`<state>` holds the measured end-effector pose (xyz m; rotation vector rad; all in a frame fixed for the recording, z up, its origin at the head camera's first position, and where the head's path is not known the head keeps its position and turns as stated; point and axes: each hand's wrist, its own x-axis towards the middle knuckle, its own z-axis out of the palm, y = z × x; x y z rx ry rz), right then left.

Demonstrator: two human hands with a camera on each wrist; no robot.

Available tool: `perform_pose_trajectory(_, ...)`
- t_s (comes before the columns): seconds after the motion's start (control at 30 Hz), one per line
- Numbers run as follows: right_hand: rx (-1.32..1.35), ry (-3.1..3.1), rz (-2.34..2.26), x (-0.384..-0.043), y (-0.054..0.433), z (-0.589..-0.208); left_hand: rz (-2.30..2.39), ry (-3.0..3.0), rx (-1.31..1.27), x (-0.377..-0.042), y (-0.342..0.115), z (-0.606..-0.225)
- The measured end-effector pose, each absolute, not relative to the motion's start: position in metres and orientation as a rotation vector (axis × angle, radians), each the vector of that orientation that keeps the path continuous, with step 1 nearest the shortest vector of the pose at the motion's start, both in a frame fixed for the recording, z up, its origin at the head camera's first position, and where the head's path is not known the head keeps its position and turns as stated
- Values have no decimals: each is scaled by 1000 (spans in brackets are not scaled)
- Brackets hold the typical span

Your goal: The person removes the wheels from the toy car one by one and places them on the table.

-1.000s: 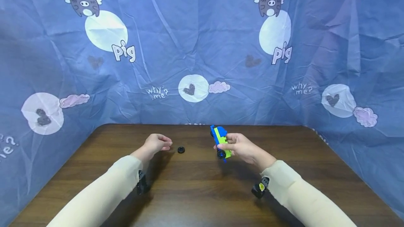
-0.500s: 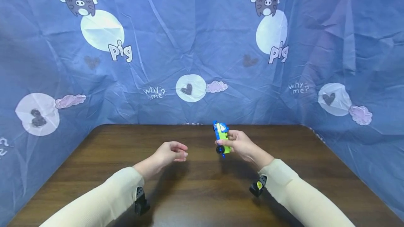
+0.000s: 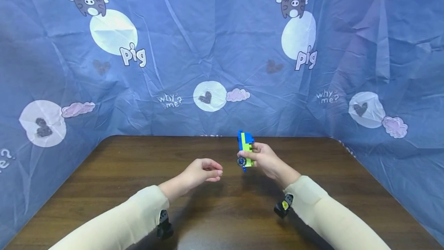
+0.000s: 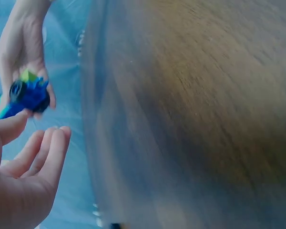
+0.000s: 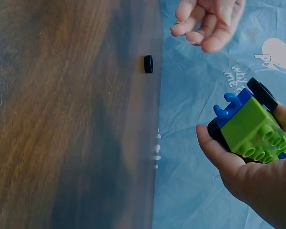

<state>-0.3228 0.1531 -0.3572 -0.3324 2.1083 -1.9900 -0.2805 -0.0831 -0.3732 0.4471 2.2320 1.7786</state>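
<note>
My right hand [image 3: 268, 160] grips a toy car [image 3: 247, 142] made of blue and lime-green building blocks, raised above the table. Black wheels show on the car, and green studs [image 5: 262, 151] face the right wrist camera. My left hand [image 3: 199, 173] hovers to the left of the car, thumb and fingers apart and nothing between them. In the left wrist view its fingertips [image 4: 64, 131] are near the car's blue end. A loose black wheel [image 5: 148, 64] is on the table in the right wrist view; in the head view my left hand hides it.
The brown wooden table [image 3: 114, 165] has rounded far corners. Behind it hangs a blue printed cloth [image 3: 222, 49]. A black wrist camera hangs under each sleeve, one left [image 3: 164, 225] and one right [image 3: 283, 206].
My left hand has moved right toward the car, passing in front of the loose wheel. My right hand has raised the car slightly and turned it a little.
</note>
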Motion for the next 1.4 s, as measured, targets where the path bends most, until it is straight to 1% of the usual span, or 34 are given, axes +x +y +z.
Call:
perform_pose_trajectory(0.1, -331, 2081, -1984, -321, 151, -356, 1647, 2328, 572, -277, -76, -370)
perform_pose_trajectory(0.2, -332, 2062, -1985, -320, 148, -355, 1594, 2372, 620, -277, -70, -365)
perform_pose_trajectory(0.4, -334, 2033, -1958, -316, 141, -357, 1650, 2359, 558, -279, -59, -364)
perform_pose_trajectory(0.67, -322, 2012, -1943, -314, 140, -359, 1634, 2425, 568, -280, -46, -361)
perform_pose_trajectory(1.03, -344, 1954, -1952, -311, 138, -357, 1544, 2530, 689, -279, -44, -358)
perform_pose_trajectory(1.27, -463, 1900, -1916, -306, 137, -358, 1491, 2547, 726, -277, -47, -358)
perform_pose_trajectory(1.4, -478, 1942, -1885, -305, 136, -357, 1492, 2516, 757, -276, -50, -359)
